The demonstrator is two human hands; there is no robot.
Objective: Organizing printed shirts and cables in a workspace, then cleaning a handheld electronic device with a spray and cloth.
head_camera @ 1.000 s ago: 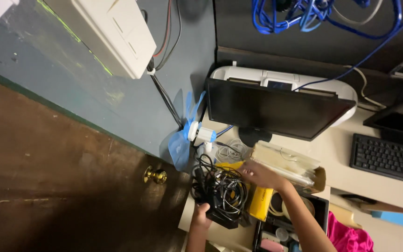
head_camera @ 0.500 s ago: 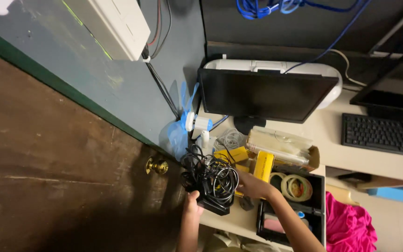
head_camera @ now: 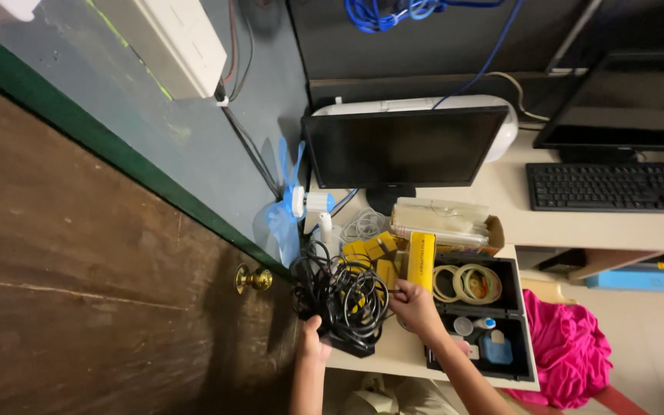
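Since the earlier frame, right hand (head_camera: 414,306) has come off the yellow box area and now pinches a strand at the right edge of the tangled bundle of black cables (head_camera: 341,298). Left hand (head_camera: 312,340) is clenched on the bundle's lower left, next to a flat black block under the cables. Bundle sits on the pale bench (head_camera: 382,355), front left corner, just beside the brass door knob (head_camera: 253,280) on the brown wooden door. Tall yellow cardboard box (head_camera: 422,260) stands just right of the bundle. Open black plastic tray (head_camera: 518,323) holds two tape rolls (head_camera: 469,283). Small blue desk fan (head_camera: 292,204) behind, dark flat monitor (head_camera: 403,146) further back.
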